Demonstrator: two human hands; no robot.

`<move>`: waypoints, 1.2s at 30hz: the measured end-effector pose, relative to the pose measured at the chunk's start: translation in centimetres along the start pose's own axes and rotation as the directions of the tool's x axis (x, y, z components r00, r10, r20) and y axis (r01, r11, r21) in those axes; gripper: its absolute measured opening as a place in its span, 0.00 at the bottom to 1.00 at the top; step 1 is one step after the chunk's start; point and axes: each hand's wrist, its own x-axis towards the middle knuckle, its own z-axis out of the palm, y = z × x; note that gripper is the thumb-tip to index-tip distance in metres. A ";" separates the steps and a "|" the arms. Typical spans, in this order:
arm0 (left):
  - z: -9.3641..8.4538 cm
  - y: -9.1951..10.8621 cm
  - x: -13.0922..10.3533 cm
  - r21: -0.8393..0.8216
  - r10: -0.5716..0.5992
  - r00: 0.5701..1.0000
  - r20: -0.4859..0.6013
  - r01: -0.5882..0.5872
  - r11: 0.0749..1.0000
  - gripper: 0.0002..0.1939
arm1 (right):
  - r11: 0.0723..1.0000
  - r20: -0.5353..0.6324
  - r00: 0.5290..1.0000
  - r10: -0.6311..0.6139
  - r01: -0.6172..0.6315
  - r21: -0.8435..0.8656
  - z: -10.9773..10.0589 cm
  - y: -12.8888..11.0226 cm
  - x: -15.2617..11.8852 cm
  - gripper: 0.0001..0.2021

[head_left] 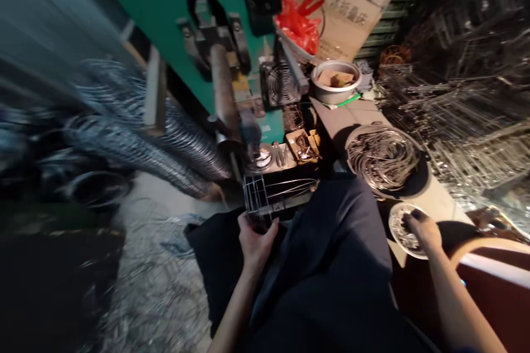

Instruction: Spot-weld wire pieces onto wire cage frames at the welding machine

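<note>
My left hand [256,242] is closed on the near end of a small wire basket [254,190], a grid of thin metal rods in front of my knees. The basket's far end lies just below the machine's metal arm [226,88]. Over to the right, my right hand [426,231] reaches into a white bowl [393,227] of small metallic pieces [403,226]. Its fingertips look dark and are bunched together among the pieces. What they pinch, if anything, is hidden.
A green machine [165,5] stands ahead. Right of me, a round tray [351,140] holds bent wire loops [383,157]. Stacked wire racks [476,121] fill the far right, and coiled wire rods [136,127] lean at left. Beyond are a metal basin [335,91] and a cardboard box [343,5].
</note>
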 end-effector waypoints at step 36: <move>-3.8 1.8 2.6 -0.036 0.001 0.981 -0.192 -0.008 0.999 0.26 | 0.152 0.118 0.143 -0.983 0.986 0.071 8.4 -36.1 -3.5 0.15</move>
